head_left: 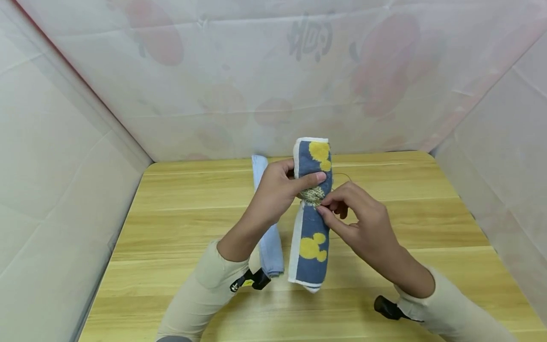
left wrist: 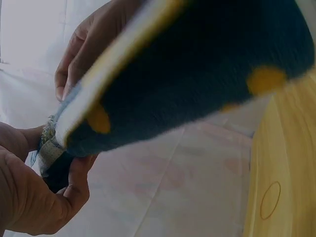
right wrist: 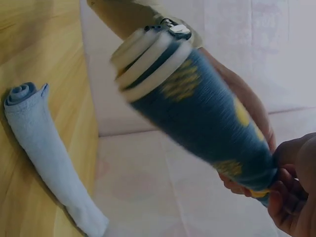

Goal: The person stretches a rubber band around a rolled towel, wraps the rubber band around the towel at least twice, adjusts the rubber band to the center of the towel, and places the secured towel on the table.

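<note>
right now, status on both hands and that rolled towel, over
Left hand grips rolled blue towel at its middle, held above table. Right hand pinches twine band around it. Light blue roll lies beside, clear.

Soft terry cloth on the blue rolled towel point(head_left: 311, 237), matt and nubbly, yellow shapes woven in, a white cloth border along its edge. Round its middle, a rough, fibrous band of twine point(head_left: 313, 194), coarse like jute. Beside it the light blue roll point(head_left: 268, 237) is cloth too, fluffy and matt. The table point(head_left: 427, 228) shows pale wood grain, smooth with a slight sheen. The white sheeting point(head_left: 64, 156) behind looks thin, creased, faintly translucent.
</note>
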